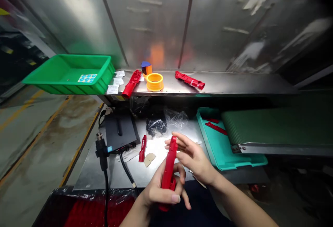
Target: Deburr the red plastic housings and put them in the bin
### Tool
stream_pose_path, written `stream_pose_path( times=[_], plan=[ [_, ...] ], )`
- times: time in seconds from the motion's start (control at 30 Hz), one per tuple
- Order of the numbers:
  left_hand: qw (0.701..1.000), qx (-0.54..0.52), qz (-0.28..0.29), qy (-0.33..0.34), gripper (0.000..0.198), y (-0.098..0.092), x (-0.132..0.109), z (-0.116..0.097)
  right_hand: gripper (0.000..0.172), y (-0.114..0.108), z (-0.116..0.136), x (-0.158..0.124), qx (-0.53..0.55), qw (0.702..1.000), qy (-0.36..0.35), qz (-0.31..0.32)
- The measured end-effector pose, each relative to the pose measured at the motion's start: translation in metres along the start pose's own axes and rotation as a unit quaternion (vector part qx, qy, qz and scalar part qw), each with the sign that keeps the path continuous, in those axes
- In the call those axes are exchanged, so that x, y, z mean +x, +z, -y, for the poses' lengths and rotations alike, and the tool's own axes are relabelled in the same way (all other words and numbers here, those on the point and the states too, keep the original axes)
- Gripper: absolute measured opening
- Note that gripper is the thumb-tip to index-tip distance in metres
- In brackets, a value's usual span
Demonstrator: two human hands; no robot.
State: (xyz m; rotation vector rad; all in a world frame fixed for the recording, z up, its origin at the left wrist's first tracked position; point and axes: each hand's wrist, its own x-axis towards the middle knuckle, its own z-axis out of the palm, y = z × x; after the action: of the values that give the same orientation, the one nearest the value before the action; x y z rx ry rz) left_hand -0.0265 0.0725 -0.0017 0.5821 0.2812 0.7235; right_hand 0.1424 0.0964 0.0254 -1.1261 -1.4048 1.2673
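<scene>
My left hand (162, 185) is closed around a long red plastic housing (169, 164), which stands tilted upright in front of me. My right hand (195, 157) is at the housing's upper end, its fingers stretched out and passing behind the tip. The thumb lies close along the right side; whether it touches cannot be made out. On the bench past my hands rest a smaller red plastic piece (142, 148) and a flat beige piece (150, 159).
A black box (121, 131) with cables and an upright black cable connector (101, 152) stand left. A teal tray (221, 157) with red strips sits right, beside a green conveyor (275, 126). The shelf holds a green bin (70, 62), yellow tape ring (155, 82) and red housings (189, 80).
</scene>
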Motion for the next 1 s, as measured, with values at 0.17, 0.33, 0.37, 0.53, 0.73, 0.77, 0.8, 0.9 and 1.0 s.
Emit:
stream_pose_path(
  times=[0.17,0.33,0.37,0.53,0.73,0.77,0.8,0.9,1.0],
  plan=[
    [0.980,0.187,-0.053,-0.053,0.058,0.017,0.002,-0.021,0.064,0.006,0.039,-0.010,0.060,0.998,0.022,-0.002],
    [0.929,0.324,-0.174,-0.039,0.039,0.034,0.006,-0.024,0.069,0.003,0.045,-0.015,-0.015,0.998,0.047,-0.036],
    [0.927,0.322,-0.182,-0.054,0.042,0.035,0.006,-0.021,0.071,-0.001,0.041,-0.015,-0.025,0.999,0.040,-0.025],
    [0.916,0.310,-0.245,-0.072,0.048,0.040,0.000,-0.007,0.054,-0.048,-0.029,-0.001,-0.207,0.975,0.075,-0.042],
    [0.914,0.275,-0.289,-0.071,0.051,0.058,-0.007,0.002,0.034,-0.098,-0.153,0.024,-0.456,0.860,0.231,-0.005],
    [0.912,0.272,-0.300,-0.068,0.051,0.061,-0.007,0.004,0.035,-0.102,-0.167,0.025,-0.485,0.839,0.245,0.013],
    [0.910,0.271,-0.307,-0.067,0.049,0.064,-0.006,0.006,0.036,-0.105,-0.179,0.026,-0.511,0.820,0.256,0.030],
    [0.902,0.280,-0.321,-0.071,0.045,0.073,-0.002,0.012,0.036,-0.113,-0.204,0.029,-0.568,0.771,0.277,0.083],
    [0.897,0.279,-0.334,-0.070,0.043,0.081,0.004,0.019,0.034,-0.122,-0.219,0.031,-0.597,0.740,0.280,0.132]
  ],
)
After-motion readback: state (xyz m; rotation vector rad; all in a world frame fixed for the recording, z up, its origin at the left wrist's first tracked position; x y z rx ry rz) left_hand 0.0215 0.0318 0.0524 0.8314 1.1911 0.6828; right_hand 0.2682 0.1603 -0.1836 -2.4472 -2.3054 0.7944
